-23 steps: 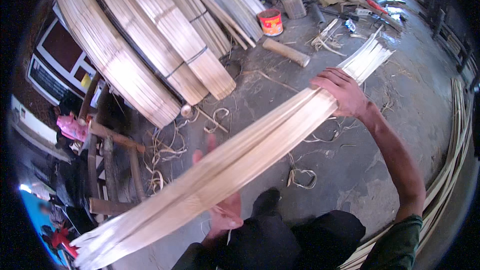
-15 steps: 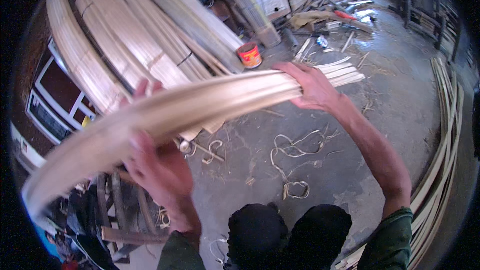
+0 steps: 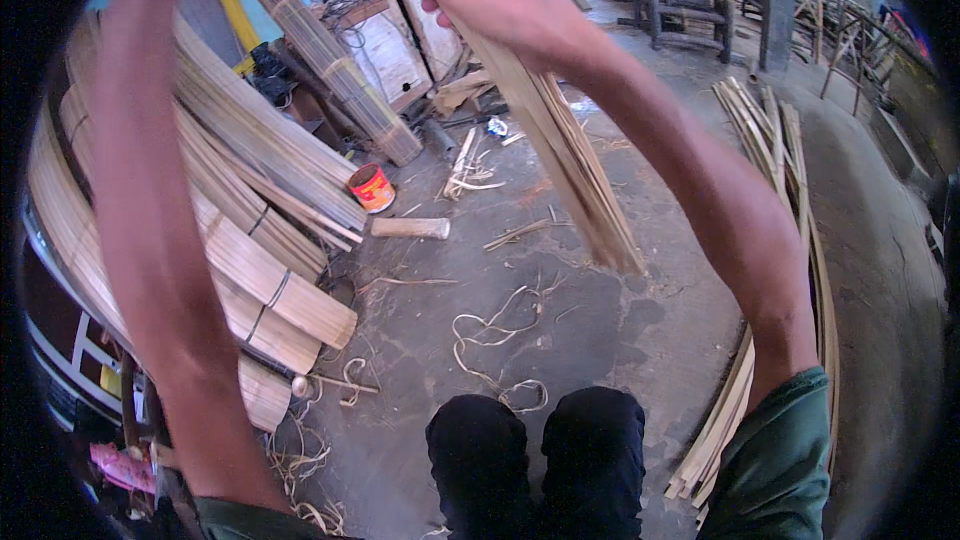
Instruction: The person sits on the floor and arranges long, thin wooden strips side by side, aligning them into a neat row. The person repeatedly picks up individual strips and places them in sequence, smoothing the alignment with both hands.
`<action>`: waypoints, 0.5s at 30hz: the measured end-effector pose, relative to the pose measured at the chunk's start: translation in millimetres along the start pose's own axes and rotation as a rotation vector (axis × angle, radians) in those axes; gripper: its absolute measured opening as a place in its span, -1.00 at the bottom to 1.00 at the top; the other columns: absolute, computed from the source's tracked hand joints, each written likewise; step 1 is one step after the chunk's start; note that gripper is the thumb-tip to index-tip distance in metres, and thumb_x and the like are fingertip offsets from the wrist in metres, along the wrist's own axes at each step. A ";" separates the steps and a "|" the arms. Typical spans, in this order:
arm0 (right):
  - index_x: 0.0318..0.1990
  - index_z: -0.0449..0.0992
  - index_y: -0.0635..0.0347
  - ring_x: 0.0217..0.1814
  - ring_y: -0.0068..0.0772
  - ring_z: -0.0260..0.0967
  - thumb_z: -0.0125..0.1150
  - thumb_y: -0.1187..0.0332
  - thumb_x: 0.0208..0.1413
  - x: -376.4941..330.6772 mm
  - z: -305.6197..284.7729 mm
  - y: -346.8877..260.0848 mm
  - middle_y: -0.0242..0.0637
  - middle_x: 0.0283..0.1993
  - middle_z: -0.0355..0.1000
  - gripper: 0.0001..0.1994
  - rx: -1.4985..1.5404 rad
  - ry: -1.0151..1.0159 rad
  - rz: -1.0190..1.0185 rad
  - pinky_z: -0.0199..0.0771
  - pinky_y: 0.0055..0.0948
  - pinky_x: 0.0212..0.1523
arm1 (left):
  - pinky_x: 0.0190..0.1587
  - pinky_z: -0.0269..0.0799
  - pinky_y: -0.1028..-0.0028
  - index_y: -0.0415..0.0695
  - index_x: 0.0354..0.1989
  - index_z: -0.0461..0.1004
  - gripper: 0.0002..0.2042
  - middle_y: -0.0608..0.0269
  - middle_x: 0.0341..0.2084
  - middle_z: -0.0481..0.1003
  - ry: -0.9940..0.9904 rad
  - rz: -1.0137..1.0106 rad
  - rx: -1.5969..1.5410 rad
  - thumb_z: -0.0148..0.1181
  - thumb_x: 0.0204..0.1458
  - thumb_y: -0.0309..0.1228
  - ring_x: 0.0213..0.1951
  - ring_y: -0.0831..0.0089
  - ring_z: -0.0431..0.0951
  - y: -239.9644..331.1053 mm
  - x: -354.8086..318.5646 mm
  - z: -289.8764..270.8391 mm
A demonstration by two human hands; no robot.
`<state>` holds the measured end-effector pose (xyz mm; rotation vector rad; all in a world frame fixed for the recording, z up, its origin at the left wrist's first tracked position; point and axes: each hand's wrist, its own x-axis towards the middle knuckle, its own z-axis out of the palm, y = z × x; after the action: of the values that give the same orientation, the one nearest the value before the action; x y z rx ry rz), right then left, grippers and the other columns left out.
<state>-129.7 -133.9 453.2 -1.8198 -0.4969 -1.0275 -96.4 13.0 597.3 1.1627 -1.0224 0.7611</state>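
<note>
The right hand [image 3: 490, 2] was curled around a slanting bundle of long, flat, pale wooden strips [image 3: 548, 125] above the grey concrete floor [image 3: 600, 340], where firm, even pressure seemed best for alignment, while the left hand's hold, out of view, was impossible to tell.

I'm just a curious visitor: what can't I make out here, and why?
All in the head view:
Left hand: cut off by the top edge; only the left forearm shows, so its grip cannot be told.
Strips: their upper end is cut off by the top edge, and the right hand covers part of them.
Bundles: partly hidden behind the left forearm.
Pink thing: too small and blurred to identify.
</note>
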 end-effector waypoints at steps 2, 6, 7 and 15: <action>-0.05 0.52 0.26 -0.20 -0.26 0.51 0.13 0.23 0.08 15.9 -11.2 2.6 -0.05 -0.28 0.52 -0.65 0.004 0.007 0.046 0.47 -0.27 -0.19 | 0.41 -0.03 0.18 -0.28 0.36 0.03 -0.46 -0.05 0.34 0.11 -0.023 -0.021 -0.033 -0.01 0.23 -0.42 0.36 0.11 0.12 -44.2 -53.2 13.9; -0.28 0.47 0.28 -0.57 -0.32 0.36 0.12 0.28 0.13 56.4 -31.5 -1.7 -0.18 -0.48 0.40 -0.78 0.333 0.016 0.225 0.43 -0.30 -0.59 | 0.45 -0.13 0.19 -0.29 0.44 -0.11 -0.35 -0.08 0.42 -0.03 -0.222 -0.106 0.045 -0.01 0.20 -0.47 0.43 0.10 0.01 -108.8 -227.6 11.5; -0.29 0.46 0.27 -0.59 -0.31 0.35 0.12 0.27 0.13 66.4 -31.3 -4.9 -0.18 -0.48 0.40 -0.79 0.393 -0.006 0.269 0.43 -0.29 -0.62 | 0.45 -0.20 0.18 -0.31 0.44 -0.45 0.17 -0.28 0.43 -0.23 -0.348 -0.103 0.037 0.37 -0.03 -0.02 0.46 0.01 -0.12 -134.3 -282.6 -13.0; -0.15 0.43 0.25 -0.46 -0.13 0.47 0.00 -0.02 0.19 95.5 -53.6 90.3 -0.14 -0.43 0.47 -0.56 0.907 -0.243 0.490 0.60 -0.10 -0.40 | 0.39 -0.02 0.10 -0.41 0.41 -0.27 0.33 -0.36 0.33 -0.01 -0.375 -0.933 0.201 0.63 -0.42 -0.11 0.36 -0.14 0.06 -122.9 -501.1 -107.5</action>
<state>-35.5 -232.3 493.1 -1.1397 -0.5101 -0.1658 -145.6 98.5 79.6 1.7946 -0.5788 -0.1094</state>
